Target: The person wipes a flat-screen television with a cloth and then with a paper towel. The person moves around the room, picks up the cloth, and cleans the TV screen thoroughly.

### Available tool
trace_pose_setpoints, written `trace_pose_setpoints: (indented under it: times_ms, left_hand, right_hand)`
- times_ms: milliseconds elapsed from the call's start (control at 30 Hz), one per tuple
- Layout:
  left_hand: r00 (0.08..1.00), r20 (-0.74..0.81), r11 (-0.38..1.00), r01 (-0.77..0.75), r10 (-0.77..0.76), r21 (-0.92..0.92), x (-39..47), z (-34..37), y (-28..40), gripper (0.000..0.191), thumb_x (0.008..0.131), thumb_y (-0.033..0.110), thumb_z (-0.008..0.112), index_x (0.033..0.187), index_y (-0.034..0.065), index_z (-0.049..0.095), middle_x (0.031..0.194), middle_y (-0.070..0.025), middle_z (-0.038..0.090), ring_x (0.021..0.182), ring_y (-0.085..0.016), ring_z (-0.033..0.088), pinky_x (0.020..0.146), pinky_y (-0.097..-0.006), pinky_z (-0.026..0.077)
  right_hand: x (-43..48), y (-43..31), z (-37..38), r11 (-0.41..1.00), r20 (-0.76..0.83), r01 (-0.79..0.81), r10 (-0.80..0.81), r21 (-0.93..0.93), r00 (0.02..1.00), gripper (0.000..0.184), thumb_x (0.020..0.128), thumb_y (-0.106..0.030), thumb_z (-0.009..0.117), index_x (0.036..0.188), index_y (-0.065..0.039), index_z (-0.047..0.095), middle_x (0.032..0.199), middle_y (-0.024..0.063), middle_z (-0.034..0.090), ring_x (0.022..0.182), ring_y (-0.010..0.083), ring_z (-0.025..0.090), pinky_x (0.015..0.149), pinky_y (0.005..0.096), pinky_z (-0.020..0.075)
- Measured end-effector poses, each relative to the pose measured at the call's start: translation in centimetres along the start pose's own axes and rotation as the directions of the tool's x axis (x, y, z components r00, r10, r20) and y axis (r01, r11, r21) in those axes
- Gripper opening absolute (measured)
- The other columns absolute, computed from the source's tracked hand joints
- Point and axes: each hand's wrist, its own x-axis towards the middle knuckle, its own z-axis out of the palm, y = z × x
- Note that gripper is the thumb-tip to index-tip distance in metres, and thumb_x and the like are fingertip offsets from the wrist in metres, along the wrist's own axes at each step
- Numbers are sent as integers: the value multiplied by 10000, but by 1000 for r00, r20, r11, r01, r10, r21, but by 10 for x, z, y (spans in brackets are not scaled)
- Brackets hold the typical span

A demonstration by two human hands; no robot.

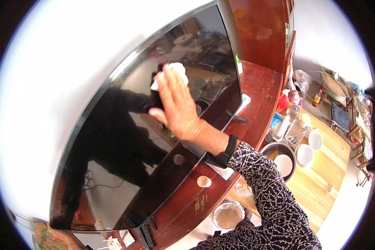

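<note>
A flat-screen television (112,125) with a glossy black screen stands on a worn red wooden cabinet top (178,218). My right hand (178,106) lies flat against the upper middle of the screen, with a folded white cloth or tissue (182,72) under its fingers. A black band circles that wrist, below a patterned sleeve. Down at the lower left corner of the television, my left hand (64,238) holds the frame from below; part of its fingers is hidden behind the edge. The dark screen reflects the person and the room.
A small round tub (204,181) sits near the cabinet's front edge. Television feet (143,236) rest on the cabinet. To the right, a wooden table (325,175) bears white bowls (304,154) and a metal basin (290,178). A lined bin (228,215) stands on the floor.
</note>
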Motion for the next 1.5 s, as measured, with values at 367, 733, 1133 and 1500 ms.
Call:
trace_pose_setpoints:
  times_ms: [367,733,1133,1500]
  left_hand:
    - [999,11,994,37,-36,-100,-27,12,18,539,869,397,631,1160,-55,656,1196,-179,626,1026,-355,624,921,-488,530]
    - [988,151,999,-27,22,31,24,-19,-12,479,883,386,579,1083,-40,667,1093,-148,631,966,-330,611,887,-448,527]
    - [975,164,982,-165,149,90,87,-46,-44,450,894,338,577,1073,-65,667,961,-124,636,837,-262,606,813,-391,513]
    - [978,168,983,-146,127,112,66,-3,-37,441,898,315,566,1081,-73,667,960,-134,648,834,-267,618,817,-398,519]
  right_hand:
    - [-35,-48,15,944,217,280,-314,174,924,841,750,-378,730,1443,-3,437,1535,170,391,1440,330,349,1200,467,251]
    - [2,-13,10,973,51,203,-209,107,977,848,805,-419,696,1480,-13,382,1547,208,354,1438,383,342,1175,513,282]
    - [-46,83,4,946,-179,-317,301,-63,937,793,942,-306,625,1541,22,223,1599,276,188,1487,428,197,1219,474,172]
    - [-177,204,-8,564,-209,-826,809,14,549,704,1051,-414,422,1523,66,217,1590,288,211,1482,420,204,1219,427,176]
